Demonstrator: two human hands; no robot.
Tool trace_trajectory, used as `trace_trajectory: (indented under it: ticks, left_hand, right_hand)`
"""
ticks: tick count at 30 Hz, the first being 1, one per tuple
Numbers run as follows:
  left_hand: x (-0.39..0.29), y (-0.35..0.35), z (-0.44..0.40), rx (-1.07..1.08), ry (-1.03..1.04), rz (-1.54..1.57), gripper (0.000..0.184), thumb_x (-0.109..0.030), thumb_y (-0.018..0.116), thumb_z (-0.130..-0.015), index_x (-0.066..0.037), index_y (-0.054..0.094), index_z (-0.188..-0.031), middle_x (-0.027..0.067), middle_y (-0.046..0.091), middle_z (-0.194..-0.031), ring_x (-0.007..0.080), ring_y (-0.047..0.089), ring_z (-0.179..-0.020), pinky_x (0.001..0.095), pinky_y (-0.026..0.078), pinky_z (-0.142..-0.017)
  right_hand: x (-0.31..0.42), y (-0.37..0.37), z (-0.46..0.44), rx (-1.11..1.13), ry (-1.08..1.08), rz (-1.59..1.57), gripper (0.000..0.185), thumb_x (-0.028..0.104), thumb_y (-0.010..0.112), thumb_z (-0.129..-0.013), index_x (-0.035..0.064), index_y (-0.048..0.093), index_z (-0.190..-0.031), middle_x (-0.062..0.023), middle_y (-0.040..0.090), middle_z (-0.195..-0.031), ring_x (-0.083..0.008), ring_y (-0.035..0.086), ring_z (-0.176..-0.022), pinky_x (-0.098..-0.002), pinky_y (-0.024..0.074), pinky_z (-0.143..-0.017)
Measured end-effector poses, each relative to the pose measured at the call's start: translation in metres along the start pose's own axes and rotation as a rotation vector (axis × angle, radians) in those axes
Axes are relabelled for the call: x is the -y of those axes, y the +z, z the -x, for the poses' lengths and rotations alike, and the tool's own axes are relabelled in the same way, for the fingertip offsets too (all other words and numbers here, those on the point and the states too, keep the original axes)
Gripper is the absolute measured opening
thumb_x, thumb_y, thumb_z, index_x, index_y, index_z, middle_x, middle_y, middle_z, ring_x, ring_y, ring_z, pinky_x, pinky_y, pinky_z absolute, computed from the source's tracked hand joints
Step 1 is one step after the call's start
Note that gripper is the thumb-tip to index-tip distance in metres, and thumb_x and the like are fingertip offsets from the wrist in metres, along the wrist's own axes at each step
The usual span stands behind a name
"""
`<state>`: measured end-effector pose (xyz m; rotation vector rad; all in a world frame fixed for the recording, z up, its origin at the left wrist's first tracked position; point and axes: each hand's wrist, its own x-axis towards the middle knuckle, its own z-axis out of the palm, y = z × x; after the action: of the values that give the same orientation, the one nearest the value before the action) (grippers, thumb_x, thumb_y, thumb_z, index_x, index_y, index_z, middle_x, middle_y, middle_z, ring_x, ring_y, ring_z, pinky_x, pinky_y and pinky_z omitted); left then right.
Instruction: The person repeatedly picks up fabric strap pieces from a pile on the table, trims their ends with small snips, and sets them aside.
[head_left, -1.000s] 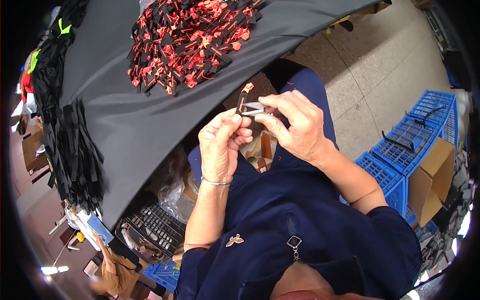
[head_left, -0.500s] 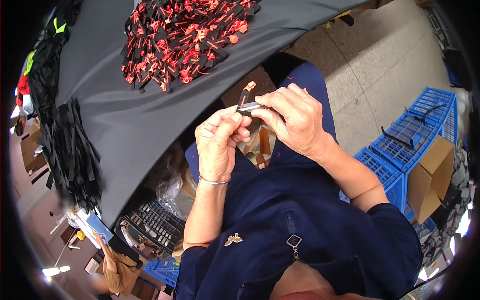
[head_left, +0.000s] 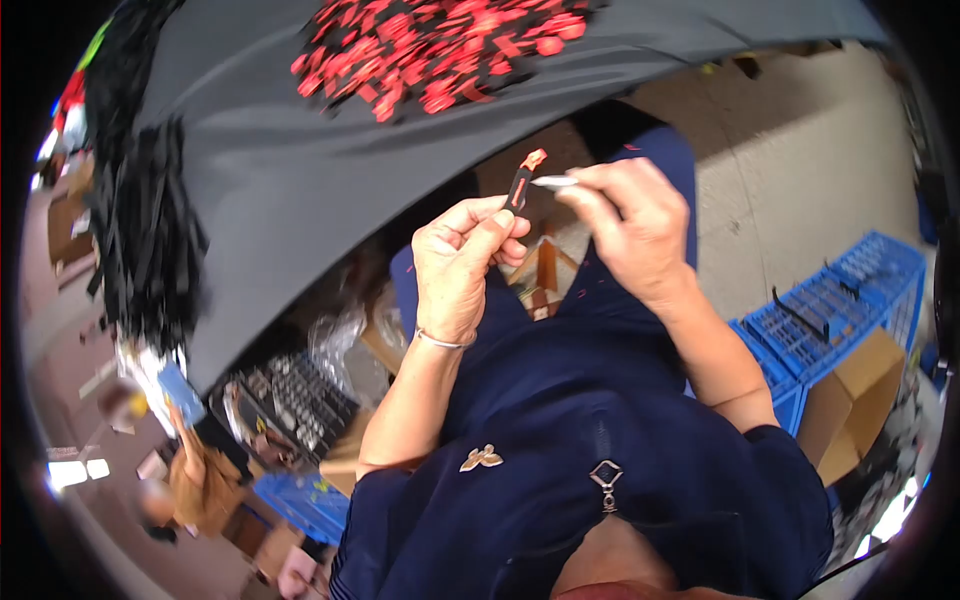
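Observation:
Between the thumb and fingers of my left hand (head_left: 452,262) is a short black fabric strap (head_left: 517,190) with an orange-red end, pointing up and away from me. My right hand (head_left: 640,228) is closed round small thread snips (head_left: 555,182), whose silver tip points left at the strap, with a slight gap seeming to lie between them. The fingers hide the rest of the snips. Beyond both hands, a heap of similar black-and-red straps (head_left: 440,50) lies on the dark cloth-covered table (head_left: 270,190), blurred by motion.
Long black strips (head_left: 155,230) hang over the table's left side. Blue plastic crates (head_left: 800,325) and a cardboard box (head_left: 850,405) stand at right. Below the table edge are a black crate (head_left: 285,405) and clear plastic (head_left: 340,345). Another person (head_left: 200,480) is at lower left.
My right hand has drawn the snips back to the right, away from my left fingertips. The left hand still holds the strap. The whole view has shifted, with the heap now higher in it.

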<state>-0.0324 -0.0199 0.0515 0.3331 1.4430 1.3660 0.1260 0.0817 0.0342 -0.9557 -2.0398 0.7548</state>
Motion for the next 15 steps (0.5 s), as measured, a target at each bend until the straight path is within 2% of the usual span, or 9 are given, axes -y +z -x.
trace_trajectory:
  ticks: [2,3,5,9,10,13,15]
  left_hand:
    - [0.003,-0.032,0.016,-0.119,0.113,-0.105,0.019,-0.008,0.063,-0.089,0.005,0.065,-0.103,0.0119,0.069,-0.082,0.0115,0.062,-0.061,0.0255,0.053,-0.060]
    - [0.007,-0.054,0.025,-0.198,0.168,-0.153,0.018,-0.007,0.062,-0.089,0.005,0.065,-0.102,0.0123,0.070,-0.082,0.0115,0.062,-0.062,0.0257,0.053,-0.061]
    - [0.019,-0.104,0.047,-0.404,0.193,-0.244,0.015,-0.005,0.062,-0.089,0.004,0.066,-0.101,0.0120,0.069,-0.083,0.0107,0.062,-0.063,0.0243,0.052,-0.062]
    - [0.083,-0.212,0.104,-0.723,0.163,-0.290,0.018,-0.006,0.061,-0.089,0.005,0.065,-0.104,0.0097,0.069,-0.083,0.0099,0.062,-0.064,0.0221,0.051,-0.060]
    - [0.104,-0.233,0.119,-0.808,0.120,-0.281,0.018,-0.006,0.062,-0.089,0.004,0.065,-0.104,0.0095,0.069,-0.082,0.0106,0.062,-0.064,0.0223,0.051,-0.058]
    - [0.172,-0.283,0.152,-0.924,0.037,-0.101,0.024,-0.005,0.062,-0.088,0.003,0.063,-0.111,0.0093,0.068,-0.083,0.0081,0.057,-0.061,0.0208,0.048,-0.057]
    - [0.205,-0.300,0.167,-1.024,-0.131,-0.368,0.030,-0.002,0.062,-0.087,0.003,0.061,-0.117,0.0069,0.067,-0.082,0.0064,0.053,-0.060,0.0199,0.045,-0.057]
  right_hand:
    - [-0.002,0.002,0.003,-0.017,0.059,-0.077,0.014,0.008,0.077,-0.075,0.0060,0.070,-0.087,-0.0065,0.068,-0.078,-0.0204,0.061,-0.067,-0.0292,0.0492,-0.062]
    - [-0.005,0.005,0.008,-0.009,0.171,-0.156,0.017,0.005,0.075,-0.077,0.0042,0.069,-0.093,-0.0073,0.067,-0.082,-0.0174,0.062,-0.070,-0.0266,0.0489,-0.064]
    - [-0.001,0.006,0.013,0.009,0.351,-0.366,0.017,0.003,0.071,-0.085,0.0010,0.067,-0.102,-0.0036,0.066,-0.090,-0.0073,0.060,-0.080,-0.0223,0.0486,-0.071]
    - [-0.009,0.008,0.020,0.066,0.379,-0.320,0.018,0.006,0.069,-0.088,0.0016,0.067,-0.105,-0.0022,0.067,-0.095,-0.0065,0.061,-0.084,-0.0203,0.0488,-0.076]
    - [-0.006,0.008,0.020,0.078,0.447,-0.317,0.018,0.007,0.069,-0.088,0.0014,0.067,-0.105,-0.0019,0.068,-0.094,-0.0063,0.061,-0.085,-0.0202,0.0489,-0.077]
    - [-0.003,0.014,0.022,0.080,0.437,-0.330,0.018,0.007,0.069,-0.088,0.0016,0.067,-0.105,-0.0020,0.068,-0.094,-0.0059,0.060,-0.085,-0.0198,0.0489,-0.076]
    - [-0.001,0.017,0.021,0.077,0.435,-0.357,0.018,0.007,0.069,-0.088,0.0017,0.067,-0.105,-0.0016,0.068,-0.094,-0.0053,0.060,-0.084,-0.0194,0.0487,-0.075]
